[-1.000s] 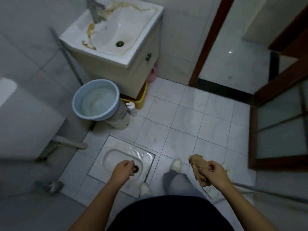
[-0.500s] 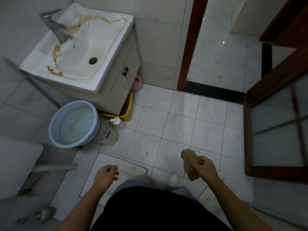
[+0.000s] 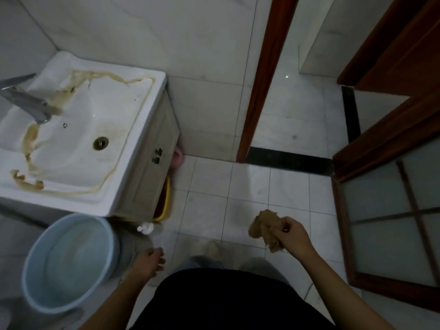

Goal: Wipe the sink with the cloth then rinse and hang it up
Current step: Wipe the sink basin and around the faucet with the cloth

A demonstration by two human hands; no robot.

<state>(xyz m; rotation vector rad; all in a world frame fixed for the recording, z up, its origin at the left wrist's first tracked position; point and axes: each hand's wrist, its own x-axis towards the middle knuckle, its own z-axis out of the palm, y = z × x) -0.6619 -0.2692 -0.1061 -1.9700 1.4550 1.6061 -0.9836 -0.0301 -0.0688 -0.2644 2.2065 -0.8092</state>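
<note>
The white sink point(image 3: 133, 129) stands at the left on a pale cabinet, with brown stains ringing its basin and rim. A metal tap point(image 3: 26, 101) leans over it from the left edge. My right hand point(image 3: 291, 236) grips a crumpled brown cloth point(image 3: 264, 226) low at the right, well away from the sink. My left hand point(image 3: 148, 262) hangs in front of my body with loosely curled fingers and holds nothing.
A light blue bucket point(image 3: 35, 265) of water stands on the floor below the sink. A yellow tub point(image 3: 165, 201) and a pink object point(image 3: 178, 158) sit beside the cabinet. A brown door frame point(image 3: 259, 96) and an open glass-panelled door point(image 3: 385, 210) are at the right.
The view has swung right and closer to the sink; the floor toilet has left the frame. My right hand still grips the cloth, slightly higher. My left hand stays low.
</note>
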